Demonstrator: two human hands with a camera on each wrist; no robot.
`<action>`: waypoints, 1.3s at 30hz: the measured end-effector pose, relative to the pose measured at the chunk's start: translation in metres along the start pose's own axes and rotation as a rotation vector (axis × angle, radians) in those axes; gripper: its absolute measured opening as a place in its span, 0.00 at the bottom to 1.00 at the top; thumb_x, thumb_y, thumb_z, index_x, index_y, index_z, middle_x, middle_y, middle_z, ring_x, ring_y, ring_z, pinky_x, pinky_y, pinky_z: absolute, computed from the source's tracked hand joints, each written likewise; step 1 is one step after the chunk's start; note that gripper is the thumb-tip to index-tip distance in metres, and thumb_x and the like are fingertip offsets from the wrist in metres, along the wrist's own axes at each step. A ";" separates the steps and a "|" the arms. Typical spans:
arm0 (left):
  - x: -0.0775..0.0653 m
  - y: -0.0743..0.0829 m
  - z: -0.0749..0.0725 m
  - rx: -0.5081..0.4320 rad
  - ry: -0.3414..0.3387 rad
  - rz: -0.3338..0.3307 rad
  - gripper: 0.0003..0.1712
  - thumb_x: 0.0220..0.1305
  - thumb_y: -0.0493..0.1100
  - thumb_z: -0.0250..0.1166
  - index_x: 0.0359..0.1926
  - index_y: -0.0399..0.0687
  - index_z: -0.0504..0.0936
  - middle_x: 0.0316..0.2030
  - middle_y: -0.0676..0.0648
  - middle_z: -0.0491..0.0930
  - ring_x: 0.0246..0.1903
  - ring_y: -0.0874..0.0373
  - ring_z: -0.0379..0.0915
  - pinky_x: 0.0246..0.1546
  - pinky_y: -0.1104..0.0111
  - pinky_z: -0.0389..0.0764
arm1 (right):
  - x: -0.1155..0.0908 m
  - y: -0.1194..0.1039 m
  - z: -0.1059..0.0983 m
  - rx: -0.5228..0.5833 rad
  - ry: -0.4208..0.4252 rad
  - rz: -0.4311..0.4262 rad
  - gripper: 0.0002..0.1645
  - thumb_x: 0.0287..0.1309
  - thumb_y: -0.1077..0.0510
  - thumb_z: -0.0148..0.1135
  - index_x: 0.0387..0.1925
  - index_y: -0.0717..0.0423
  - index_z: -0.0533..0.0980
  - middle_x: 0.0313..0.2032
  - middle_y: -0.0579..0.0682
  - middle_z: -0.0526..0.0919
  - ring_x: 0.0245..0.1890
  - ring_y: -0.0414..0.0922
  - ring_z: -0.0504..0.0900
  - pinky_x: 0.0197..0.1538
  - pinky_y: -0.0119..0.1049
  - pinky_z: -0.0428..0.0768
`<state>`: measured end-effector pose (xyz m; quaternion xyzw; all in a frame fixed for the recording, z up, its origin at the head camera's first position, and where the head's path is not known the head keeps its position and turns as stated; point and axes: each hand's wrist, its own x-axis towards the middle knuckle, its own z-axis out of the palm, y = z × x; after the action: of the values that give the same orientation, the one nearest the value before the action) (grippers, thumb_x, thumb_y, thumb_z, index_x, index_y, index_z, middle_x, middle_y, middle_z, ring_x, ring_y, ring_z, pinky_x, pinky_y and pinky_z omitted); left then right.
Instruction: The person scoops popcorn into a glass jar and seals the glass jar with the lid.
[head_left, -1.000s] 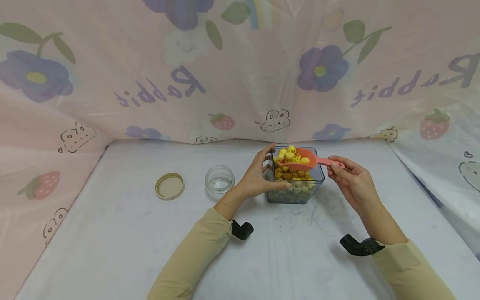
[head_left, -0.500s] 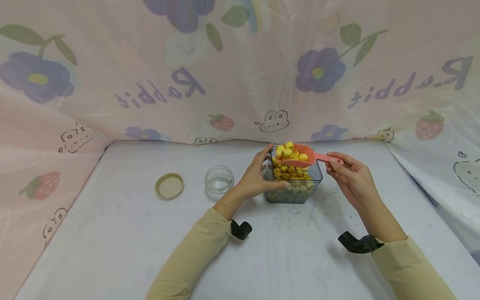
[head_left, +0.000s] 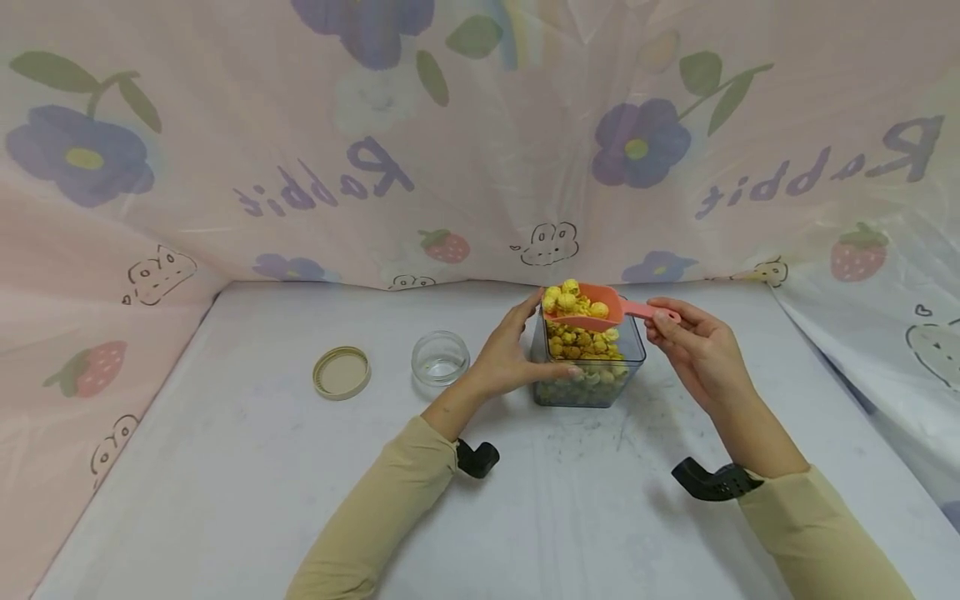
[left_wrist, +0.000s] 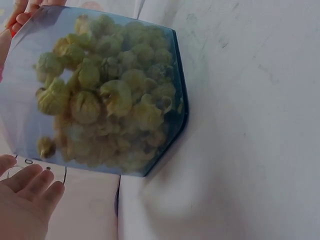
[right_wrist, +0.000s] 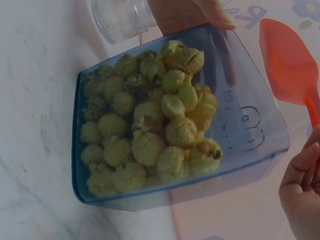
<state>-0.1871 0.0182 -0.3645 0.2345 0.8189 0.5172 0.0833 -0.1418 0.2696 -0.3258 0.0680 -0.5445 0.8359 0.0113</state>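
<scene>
A clear bluish square container (head_left: 589, 385), partly filled with yellow popcorn (head_left: 577, 343), stands on the table. My left hand (head_left: 504, 358) holds it from the left, thumb across the near side and fingers along the left side; the left wrist view shows those fingers (left_wrist: 37, 187) by the wall. My right hand (head_left: 697, 346) pinches the handle of a coral-pink scoop (head_left: 607, 310) between thumb and fingers. The scoop lies roughly level above the container's rim, loaded with popcorn; its tip reaches over the left edge. In the right wrist view the scoop's underside (right_wrist: 287, 62) shows beyond the container.
Left of the container stands a small round glass jar (head_left: 439, 358), uncovered. Further left lies a round lid (head_left: 341, 372), its inside facing up. A patterned pink curtain (head_left: 480, 167) rises behind the table's (head_left: 225, 483) back edge.
My right hand has raised the loaded scoop slightly and shifted it left, from inside the container's mouth to above the rim. The left hand and the container stay in place.
</scene>
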 end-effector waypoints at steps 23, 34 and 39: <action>-0.023 -0.009 -0.039 0.058 0.139 0.017 0.60 0.44 0.55 0.78 0.74 0.62 0.52 0.72 0.52 0.55 0.71 0.54 0.50 0.69 0.51 0.59 | 0.012 -0.007 0.025 -0.003 -0.045 -0.007 0.10 0.62 0.68 0.57 0.44 0.62 0.80 0.38 0.51 0.79 0.33 0.40 0.80 0.42 0.25 0.82; -0.035 -0.016 -0.059 0.087 0.184 -0.012 0.58 0.44 0.56 0.78 0.73 0.64 0.54 0.72 0.52 0.55 0.71 0.52 0.51 0.68 0.47 0.58 | 0.020 -0.007 0.039 -0.018 -0.079 -0.002 0.11 0.62 0.68 0.57 0.44 0.61 0.80 0.38 0.51 0.79 0.34 0.40 0.81 0.42 0.25 0.82; -0.040 -0.020 -0.066 0.093 0.203 -0.029 0.58 0.44 0.57 0.78 0.73 0.67 0.54 0.72 0.52 0.55 0.71 0.51 0.51 0.68 0.45 0.57 | 0.023 -0.004 0.045 -0.055 -0.086 -0.001 0.10 0.62 0.68 0.58 0.43 0.59 0.81 0.37 0.50 0.79 0.33 0.39 0.81 0.41 0.25 0.82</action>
<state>-0.1833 -0.0615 -0.3566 0.1727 0.8496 0.4983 -0.0035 -0.1599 0.2288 -0.3010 0.1037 -0.5674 0.8168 -0.0100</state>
